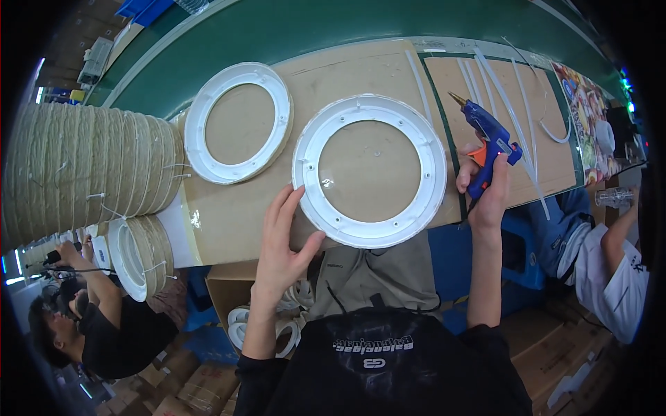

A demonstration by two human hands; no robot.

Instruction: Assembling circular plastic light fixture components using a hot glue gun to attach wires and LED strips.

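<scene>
A white plastic ring (320, 133) with small studs around its inner face lies on the cardboard in front of me. My left hand (283, 239) rests at the ring's lower left rim, fingers stretched and thumb apart, touching its edge. In my right hand (490, 196) is a blue hot glue gun (491, 132) with an orange trigger, its brass nozzle angled up and to the left. The gun is held to the right of the ring, apart from it. A second white ring (196, 142) lies farther left, its outer side edged in beige.
Thin translucent glue sticks (510, 104) lie on the cardboard (555, 166) at right. Stacked beige cord-wrapped rings (90, 166) stand at far left. A box (229, 284) holding white rings sits below the table edge. Co-workers sit at left (118, 326) and right (603, 243).
</scene>
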